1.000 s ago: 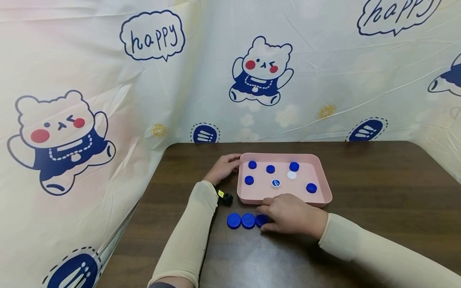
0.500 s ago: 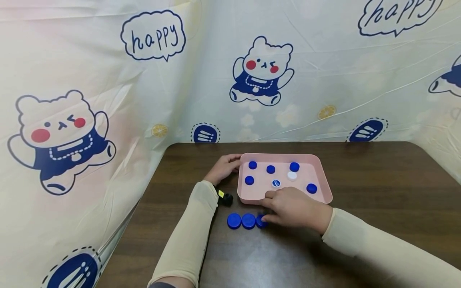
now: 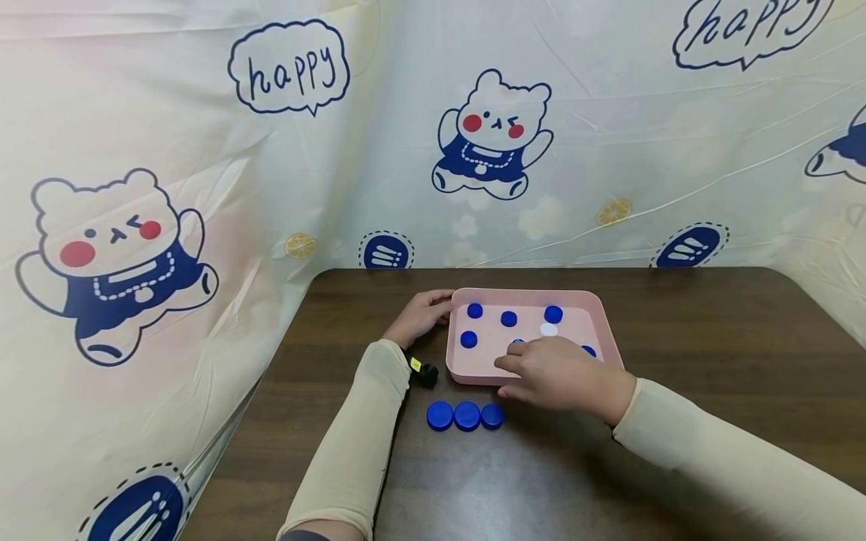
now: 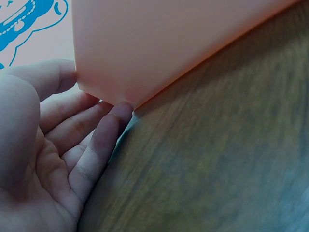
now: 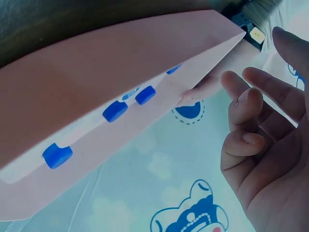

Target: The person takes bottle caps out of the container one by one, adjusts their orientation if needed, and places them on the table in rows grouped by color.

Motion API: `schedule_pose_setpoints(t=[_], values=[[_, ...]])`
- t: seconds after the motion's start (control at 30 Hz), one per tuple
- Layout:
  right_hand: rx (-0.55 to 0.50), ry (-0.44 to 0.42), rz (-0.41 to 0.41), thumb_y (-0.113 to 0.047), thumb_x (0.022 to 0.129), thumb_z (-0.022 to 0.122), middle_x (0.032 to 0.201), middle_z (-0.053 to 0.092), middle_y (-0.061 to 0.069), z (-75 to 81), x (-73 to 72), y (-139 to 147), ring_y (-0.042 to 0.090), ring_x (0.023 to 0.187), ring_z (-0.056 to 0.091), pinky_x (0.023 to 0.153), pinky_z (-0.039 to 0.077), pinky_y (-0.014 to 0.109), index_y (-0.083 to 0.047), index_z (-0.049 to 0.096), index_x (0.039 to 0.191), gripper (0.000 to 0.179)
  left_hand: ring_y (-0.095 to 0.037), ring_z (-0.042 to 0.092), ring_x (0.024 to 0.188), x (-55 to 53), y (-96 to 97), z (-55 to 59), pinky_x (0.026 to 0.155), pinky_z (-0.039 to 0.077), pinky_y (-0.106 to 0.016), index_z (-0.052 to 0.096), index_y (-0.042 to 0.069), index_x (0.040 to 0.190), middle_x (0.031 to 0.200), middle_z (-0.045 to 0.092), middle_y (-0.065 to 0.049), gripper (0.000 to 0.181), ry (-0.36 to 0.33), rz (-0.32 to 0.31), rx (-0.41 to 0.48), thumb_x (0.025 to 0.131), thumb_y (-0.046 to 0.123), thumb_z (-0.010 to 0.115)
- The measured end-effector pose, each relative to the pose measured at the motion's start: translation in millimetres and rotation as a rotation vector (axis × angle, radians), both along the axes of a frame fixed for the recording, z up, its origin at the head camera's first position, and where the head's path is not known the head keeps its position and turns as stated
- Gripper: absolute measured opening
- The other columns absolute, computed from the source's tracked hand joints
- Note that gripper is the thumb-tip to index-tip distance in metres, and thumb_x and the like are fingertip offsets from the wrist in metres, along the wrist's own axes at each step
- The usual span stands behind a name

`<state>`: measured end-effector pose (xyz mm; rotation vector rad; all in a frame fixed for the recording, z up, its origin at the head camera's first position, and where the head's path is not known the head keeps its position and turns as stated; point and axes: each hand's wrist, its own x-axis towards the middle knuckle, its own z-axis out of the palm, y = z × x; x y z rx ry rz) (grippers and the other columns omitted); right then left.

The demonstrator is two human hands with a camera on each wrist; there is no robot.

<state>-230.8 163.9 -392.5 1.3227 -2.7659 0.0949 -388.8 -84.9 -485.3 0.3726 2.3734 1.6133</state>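
A pink tray [image 3: 482,367] lies on the table, with several blue bottle caps [image 3: 509,318] and a white cap [image 3: 549,329] in it. At its far left corner, my left hand [image 3: 418,318] touches the outside wall with relaxed fingers; the left wrist view shows fingertips [image 4: 124,109] against the corner. My right hand [image 3: 564,376] hovers over the tray's near rim, its loosely bent fingers holding nothing, as the right wrist view confirms. It partly hides two caps in the tray. In front of the tray, three blue bottle caps [image 3: 467,415] stand side by side in a row.
A small black device with a yellow tag [image 3: 425,374] is at my left wrist, beside the tray. Behind the brown wooden table [image 3: 710,376] hangs a printed cloth [image 3: 406,150] with bear drawings.
My right hand has let go of the rightmost cap of the row and moved up and right, over the tray's near rim. The left hand and tray have stayed put.
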Motion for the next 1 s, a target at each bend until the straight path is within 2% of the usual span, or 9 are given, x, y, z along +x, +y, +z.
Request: schedule_pose_setpoints(t=[0.33,0.6,1.0], values=[[-0.026,-0.011,-0.063,-0.041,0.091,0.068,0.102,0.069,0.003,2.3,-10.3,7,0.016,0.086,0.066,0.077,0.056,0.037,-0.012,0.071,0.117,0.040,-0.018,0.064,0.097,1.1,-1.4,0.5,0.085,0.053,-0.035,0.061,0.019,0.133,0.119,0.063,0.001,0.035,-0.003,0.003,-0.021,0.099,0.029,0.058],[-0.027,-0.100,-0.184,-0.047,0.091,0.065,0.111,0.069,0.002,3.1,-24.1,14,0.018,0.097,0.067,0.086,0.053,0.039,-0.014,0.070,0.121,0.045,-0.017,0.064,0.096,-1.1,-1.4,-0.9,0.084,0.053,-0.034,0.061,0.018,0.133,0.119,0.063,0.000,0.036,-0.012,0.006,-0.016,0.099,0.029,0.059],[-0.008,-0.088,-0.212,-0.042,0.091,0.067,0.111,0.069,0.007,-1.5,-37.4,22,0.024,0.098,0.067,0.086,0.053,0.043,-0.011,0.070,0.121,0.044,-0.018,0.064,0.097,-1.9,-1.2,0.2,0.084,0.053,-0.034,0.060,0.017,0.135,0.119,0.063,0.000,0.038,-0.021,0.002,-0.010,0.098,0.030,0.059]])
